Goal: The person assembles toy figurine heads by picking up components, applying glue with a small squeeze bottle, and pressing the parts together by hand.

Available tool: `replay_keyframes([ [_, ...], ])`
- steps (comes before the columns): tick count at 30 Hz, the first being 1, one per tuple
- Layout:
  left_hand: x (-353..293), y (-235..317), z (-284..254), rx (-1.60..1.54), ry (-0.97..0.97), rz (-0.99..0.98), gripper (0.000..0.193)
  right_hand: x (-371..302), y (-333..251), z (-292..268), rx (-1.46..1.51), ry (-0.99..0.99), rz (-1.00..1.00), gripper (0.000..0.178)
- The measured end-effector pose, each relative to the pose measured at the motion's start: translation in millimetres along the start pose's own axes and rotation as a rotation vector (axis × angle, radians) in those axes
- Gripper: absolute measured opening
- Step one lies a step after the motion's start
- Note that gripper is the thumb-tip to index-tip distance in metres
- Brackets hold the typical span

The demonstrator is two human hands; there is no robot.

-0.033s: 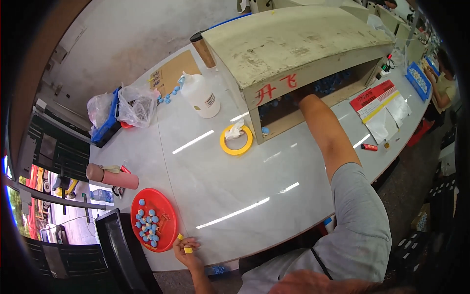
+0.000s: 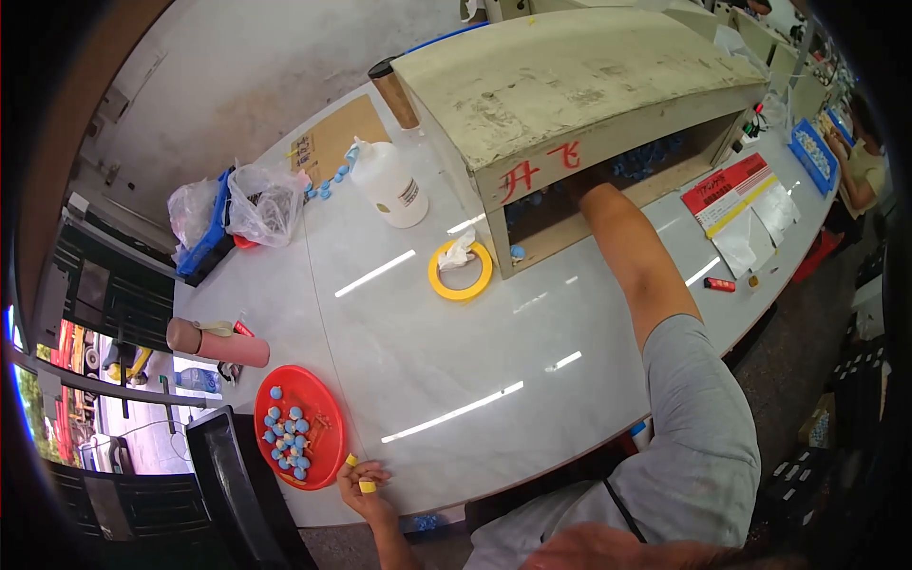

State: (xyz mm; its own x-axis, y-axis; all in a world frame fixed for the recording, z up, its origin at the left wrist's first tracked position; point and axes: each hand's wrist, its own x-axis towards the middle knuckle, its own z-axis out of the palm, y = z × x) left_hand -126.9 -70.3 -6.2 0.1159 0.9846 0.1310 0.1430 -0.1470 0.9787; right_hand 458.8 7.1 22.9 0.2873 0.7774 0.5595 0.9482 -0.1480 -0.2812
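Note:
My left hand (image 2: 365, 486) rests at the table's near edge, beside the rim of a round red tray (image 2: 327, 454). Its fingers are loosely bent and apart, with yellow tape wrapped on two of them, and nothing shows in it. Small blue balls (image 2: 296, 426), several with pale bits, lie in the tray. My right arm reaches forward into a cream open-fronted box (image 2: 570, 85). Shadow inside the box hides the fingers of my right hand (image 2: 591, 190). Deeper in the box lie many small blue pieces (image 2: 648, 160), and a single blue ball (image 2: 517, 252) sits at its left front corner.
A yellow tape roll (image 2: 461, 293) with white tissue and a white bottle (image 2: 397, 195) stand left of the box. Further left are a pink flask (image 2: 220, 344), plastic bags (image 2: 264, 211) and a black bin (image 2: 228, 465). A red-and-white packet (image 2: 727, 195) and red lighter (image 2: 719, 284) lie right.

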Motion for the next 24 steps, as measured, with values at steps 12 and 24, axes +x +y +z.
replay_keyframes([
  [12,3.0,-2.3,-5.5,0.063,-0.033,0.079,0.049,-6.5,-15.5,-45.9,-0.089,-0.269,0.024,0.038],
  [24,2.4,-8.6,-4.1,-0.023,-0.016,0.065,0.046,-2.6,4.1,-6.0,0.129,-0.643,0.341,0.044],
])
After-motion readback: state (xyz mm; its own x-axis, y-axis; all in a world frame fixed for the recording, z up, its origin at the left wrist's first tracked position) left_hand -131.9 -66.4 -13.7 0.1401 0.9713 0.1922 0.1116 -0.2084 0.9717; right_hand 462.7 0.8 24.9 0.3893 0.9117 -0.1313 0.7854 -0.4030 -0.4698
